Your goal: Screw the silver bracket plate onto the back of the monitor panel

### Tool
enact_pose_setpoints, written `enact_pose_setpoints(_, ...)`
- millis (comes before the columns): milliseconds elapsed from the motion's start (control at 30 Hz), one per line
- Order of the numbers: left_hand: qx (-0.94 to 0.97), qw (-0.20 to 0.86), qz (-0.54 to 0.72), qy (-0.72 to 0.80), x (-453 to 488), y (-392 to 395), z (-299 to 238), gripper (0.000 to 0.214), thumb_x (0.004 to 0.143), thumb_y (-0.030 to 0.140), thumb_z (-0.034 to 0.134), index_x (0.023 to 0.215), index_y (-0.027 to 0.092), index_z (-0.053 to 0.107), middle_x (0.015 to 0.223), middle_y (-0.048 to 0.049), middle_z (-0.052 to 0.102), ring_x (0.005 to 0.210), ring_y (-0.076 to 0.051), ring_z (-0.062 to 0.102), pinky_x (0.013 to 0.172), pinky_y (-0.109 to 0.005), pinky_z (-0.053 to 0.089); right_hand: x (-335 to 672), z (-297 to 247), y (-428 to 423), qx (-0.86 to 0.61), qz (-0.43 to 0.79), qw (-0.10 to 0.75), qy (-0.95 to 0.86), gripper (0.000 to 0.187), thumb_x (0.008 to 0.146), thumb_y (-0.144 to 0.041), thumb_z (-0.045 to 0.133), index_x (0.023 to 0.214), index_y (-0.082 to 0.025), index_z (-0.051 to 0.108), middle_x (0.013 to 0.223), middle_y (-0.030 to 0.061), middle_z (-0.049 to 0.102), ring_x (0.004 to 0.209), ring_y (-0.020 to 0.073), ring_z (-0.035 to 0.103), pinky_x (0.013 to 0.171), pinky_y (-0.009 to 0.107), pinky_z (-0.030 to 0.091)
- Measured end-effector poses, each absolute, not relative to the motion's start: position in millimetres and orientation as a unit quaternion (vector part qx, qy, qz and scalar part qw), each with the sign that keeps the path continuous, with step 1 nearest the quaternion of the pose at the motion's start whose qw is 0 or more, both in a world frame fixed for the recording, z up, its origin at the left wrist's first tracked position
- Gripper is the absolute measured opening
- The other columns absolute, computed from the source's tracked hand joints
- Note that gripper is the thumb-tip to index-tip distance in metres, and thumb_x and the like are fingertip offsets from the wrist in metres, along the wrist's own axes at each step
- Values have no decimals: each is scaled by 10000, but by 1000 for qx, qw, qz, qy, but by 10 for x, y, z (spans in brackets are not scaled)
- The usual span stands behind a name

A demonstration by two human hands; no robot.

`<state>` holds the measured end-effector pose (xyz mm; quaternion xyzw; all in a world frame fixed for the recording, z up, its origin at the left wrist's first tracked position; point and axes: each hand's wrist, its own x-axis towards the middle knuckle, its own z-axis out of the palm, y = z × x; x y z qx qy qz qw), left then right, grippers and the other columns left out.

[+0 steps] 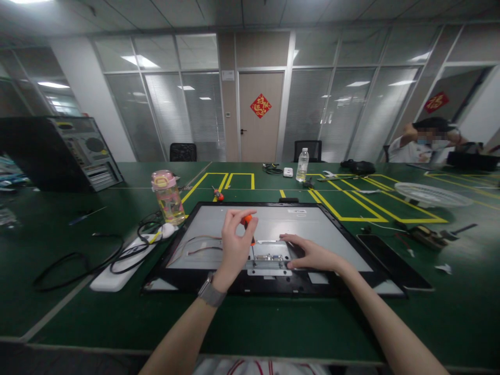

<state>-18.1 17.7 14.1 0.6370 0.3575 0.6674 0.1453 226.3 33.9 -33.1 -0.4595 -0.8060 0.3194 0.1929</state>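
A screwdriver with an orange handle is in my left hand, the fingers pinched around the top of the handle. It stands nearly upright, shaft down at the left part of a metal bracket with a connector board. That bracket sits on the back of an opened monitor panel, grey metal with a black frame, lying flat. My right hand has its fingers spread, with thumb and fingertips at the bracket's right side. Thin wires run across the panel left of my left hand.
Left are a white power strip with black cables, a pink-lidded bottle and a computer case. A black phone-like slab, tools and a white round plate lie right. A person sits far right.
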Motion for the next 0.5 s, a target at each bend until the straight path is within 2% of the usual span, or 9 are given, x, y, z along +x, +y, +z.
enact_pose_setpoints(100, 641, 169, 665, 344, -188, 170, 147, 217, 930, 245, 461, 981, 211, 669, 922, -41, 599, 878, -169, 570, 798, -286, 445, 2270, -332, 340, -462, 319, 191, -805, 832, 675, -516, 750, 1390, -232, 433, 1489, 93, 396, 1370, 314, 350, 1156, 463, 252)
enact_pose_setpoints(267, 625, 147, 682, 350, -172, 179, 135, 86, 846, 255, 619, 892, 201, 666, 856, -17, 535, 792, -149, 543, 746, -268, 439, 2259, -329, 337, -464, 317, 191, -805, 825, 683, -503, 749, 1387, -208, 435, 1484, 106, 402, 1369, 304, 355, 1158, 451, 251)
enact_pose_setpoints(367, 619, 139, 684, 360, -163, 171, 133, 100, 831, 274, 639, 884, 197, 673, 854, -15, 517, 787, -145, 533, 745, -266, 432, 2252, -325, 338, -467, 314, 188, -805, 846, 676, -499, 755, 1389, -180, 431, 1484, 121, 398, 1370, 300, 354, 1160, 449, 245)
enact_pose_setpoints(500, 629, 206, 663, 349, -173, 151, 131, 241, 938, 283, 446, 1032, 186, 647, 854, -34, 583, 804, -156, 560, 752, -277, 440, 2252, -325, 342, -469, 316, 185, -804, 854, 675, -505, 754, 1394, -182, 423, 1491, 119, 388, 1375, 293, 346, 1162, 441, 239)
